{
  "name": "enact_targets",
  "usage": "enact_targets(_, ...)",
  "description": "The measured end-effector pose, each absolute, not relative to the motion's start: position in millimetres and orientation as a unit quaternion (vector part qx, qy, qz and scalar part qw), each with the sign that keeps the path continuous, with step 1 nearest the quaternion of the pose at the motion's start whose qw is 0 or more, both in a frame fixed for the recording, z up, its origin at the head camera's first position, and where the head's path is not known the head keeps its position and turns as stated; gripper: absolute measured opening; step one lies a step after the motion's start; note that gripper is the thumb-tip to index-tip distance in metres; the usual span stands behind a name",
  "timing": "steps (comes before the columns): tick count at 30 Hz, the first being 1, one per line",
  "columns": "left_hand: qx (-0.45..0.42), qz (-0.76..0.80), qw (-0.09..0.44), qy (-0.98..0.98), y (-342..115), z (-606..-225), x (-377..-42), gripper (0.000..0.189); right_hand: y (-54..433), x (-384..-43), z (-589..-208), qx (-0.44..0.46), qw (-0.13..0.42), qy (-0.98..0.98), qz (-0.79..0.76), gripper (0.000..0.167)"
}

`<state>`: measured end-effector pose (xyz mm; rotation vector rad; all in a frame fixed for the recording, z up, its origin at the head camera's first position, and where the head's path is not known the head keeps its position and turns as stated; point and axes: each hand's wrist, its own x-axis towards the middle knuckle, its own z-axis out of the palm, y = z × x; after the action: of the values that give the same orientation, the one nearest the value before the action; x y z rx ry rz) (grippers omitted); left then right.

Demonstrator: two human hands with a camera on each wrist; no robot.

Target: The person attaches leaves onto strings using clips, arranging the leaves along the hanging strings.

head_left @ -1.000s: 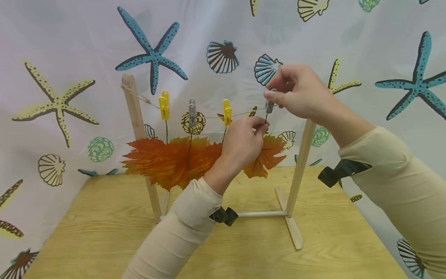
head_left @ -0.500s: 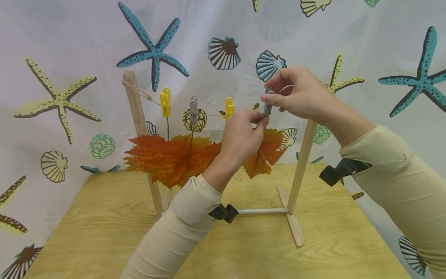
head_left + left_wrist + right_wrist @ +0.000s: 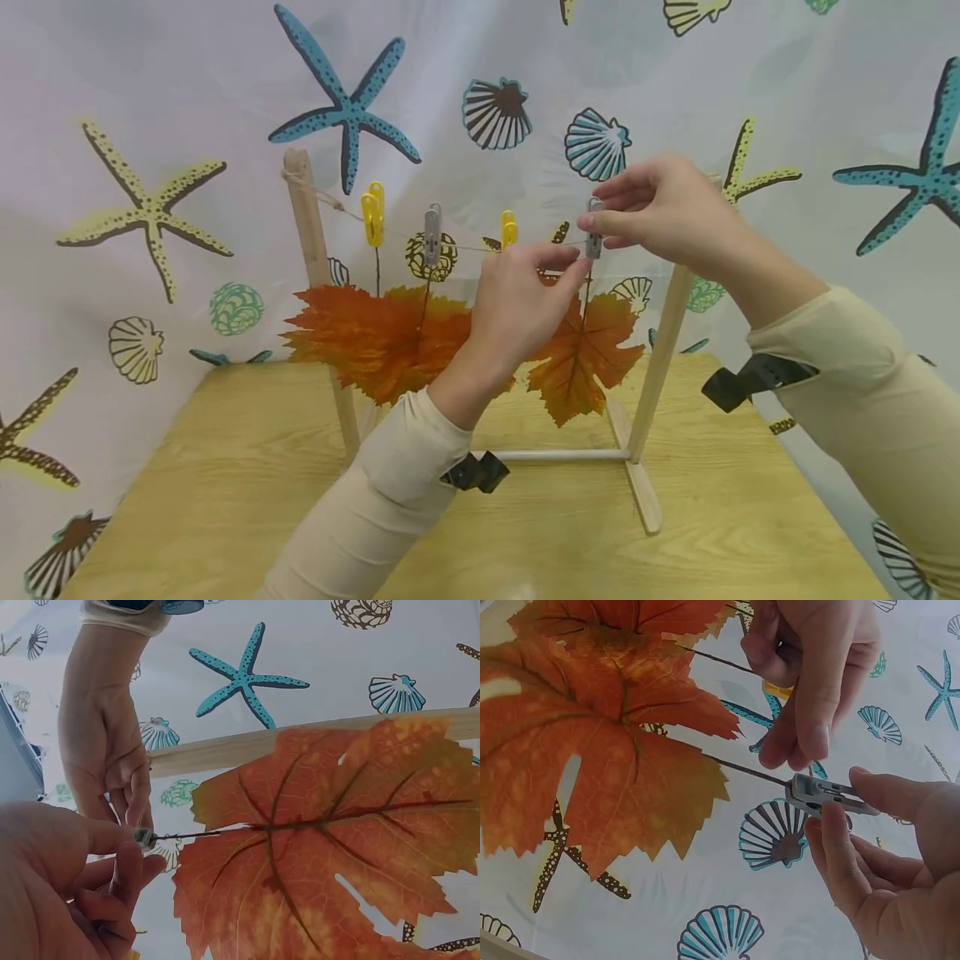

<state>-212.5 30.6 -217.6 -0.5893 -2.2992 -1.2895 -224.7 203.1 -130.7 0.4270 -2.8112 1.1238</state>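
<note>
A grey clothespin (image 3: 594,233) sits on the line at the right, its lower end on the stem of an orange maple-like leaf (image 3: 581,358). My right hand (image 3: 675,212) pinches the upper end of this clothespin between thumb and fingers. My left hand (image 3: 517,304) is beside the clothespin's lower end, thumb and fingers apart and holding nothing. In the right wrist view, the stem runs into the mouth of the clothespin (image 3: 817,793). Further left, more orange leaves (image 3: 375,337) hang from a yellow clothespin (image 3: 372,215) and a grey clothespin (image 3: 432,235). My left hand partly hides another yellow clothespin (image 3: 509,229).
The line is strung between two wooden posts (image 3: 660,367) of a stand. A white rod (image 3: 555,455) joins its feet low over the wooden table (image 3: 525,542). A curtain (image 3: 525,42) printed with starfish and shells hangs behind.
My left fingers have let go of the stem and parted. The right leaf now hangs lower, straight down from the grey clothespin. My right hand stays at the clothespin, its fingers a little looser.
</note>
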Motion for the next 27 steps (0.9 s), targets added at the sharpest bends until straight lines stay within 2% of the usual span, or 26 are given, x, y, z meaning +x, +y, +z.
enact_targets(7, -0.241, -0.501, 0.161, -0.815, 14.7, -221.3, -212.4, 0.026, 214.6, -220.0, -133.9, 0.126, 0.045, -0.915, 0.38, 0.071)
enact_targets(13, -0.305, -0.499, 0.143, -0.799, -1.8, -225.1, -207.6, 0.032, 228.0, -213.6, -136.7, 0.128, 0.053, -0.906, 0.4, 0.069)
enact_targets(19, -0.354, -0.454, 0.168, -0.8, -22.4, -233.6, -199.3, 0.044, 235.7, -210.3, -148.1, 0.165, 0.109, -0.866, 0.459, 0.057)
enact_targets(27, -0.365, -0.406, 0.234, -0.805, -49.4, -254.9, -186.9, 0.047, 242.7, -206.0, -174.2, 0.23, 0.19, -0.768, 0.567, 0.038)
